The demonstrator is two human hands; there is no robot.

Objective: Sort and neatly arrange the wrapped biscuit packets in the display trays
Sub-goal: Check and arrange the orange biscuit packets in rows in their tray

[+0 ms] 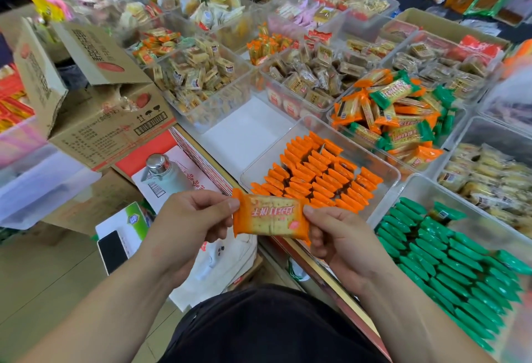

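Note:
An orange biscuit packet (270, 220) is held flat in front of me, off the counter's near edge. My left hand (190, 218) pinches its left end and my right hand (334, 236) pinches its right end. Just beyond it a clear tray (316, 127) holds orange packets (316, 178) standing on edge in neat rows. To the right, another clear tray (426, 187) holds green packets (443, 259) lined up the same way. Behind these, a third tray (331, 115) carries a loose heap of mixed orange and green packets (394, 112).
Many more clear trays of wrapped snacks (201, 74) fill the counter behind and to the right. An open cardboard box (103, 120) stands at the left. Below it lie a water bottle (162, 172), a phone (112, 250) and a white bag (218, 264).

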